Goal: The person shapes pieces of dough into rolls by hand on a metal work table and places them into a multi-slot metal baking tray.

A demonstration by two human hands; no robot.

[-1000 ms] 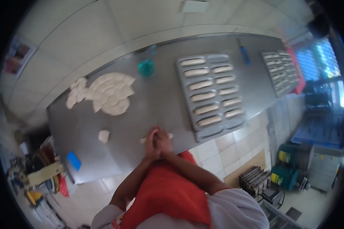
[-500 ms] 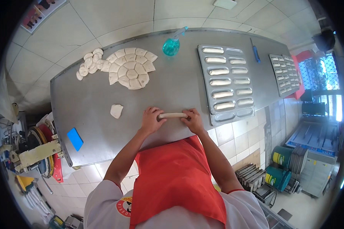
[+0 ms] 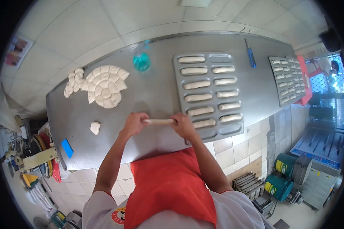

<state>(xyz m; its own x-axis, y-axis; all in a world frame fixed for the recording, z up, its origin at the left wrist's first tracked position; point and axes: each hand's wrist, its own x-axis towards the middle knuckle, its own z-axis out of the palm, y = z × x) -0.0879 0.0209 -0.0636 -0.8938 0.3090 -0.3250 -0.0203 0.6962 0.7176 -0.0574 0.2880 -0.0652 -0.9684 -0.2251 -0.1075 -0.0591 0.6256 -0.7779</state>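
Observation:
Between my two hands a pale dough roll (image 3: pixel 159 121) is stretched out level, apparently raised off the metal table. My left hand (image 3: pixel 135 123) pinches its left end, and my right hand (image 3: pixel 182 125) grips the other end with curled fingers. Just to the right lies a metal baking tray (image 3: pixel 212 91) with long hollows in two columns, most of them bearing a dough roll. My right hand covers part of its near left edge. A single lump of dough (image 3: pixel 95 128) rests on the table left of my left hand.
On the metal table (image 3: pixel 153 91) are several cut dough pieces (image 3: pixel 105 87), a spray bottle (image 3: pixel 141 61) with turquoise liquid, a blue scraper (image 3: pixel 67 148) and a blue-handled knife (image 3: pixel 251 57). A second filled tray (image 3: pixel 288 80) stands at the far right. A person (image 3: pixel 325 65) is beyond it.
The dough roll has been picked up from the table and carried toward the tray in both hands. My view has shifted, so the table's contents appear further left.

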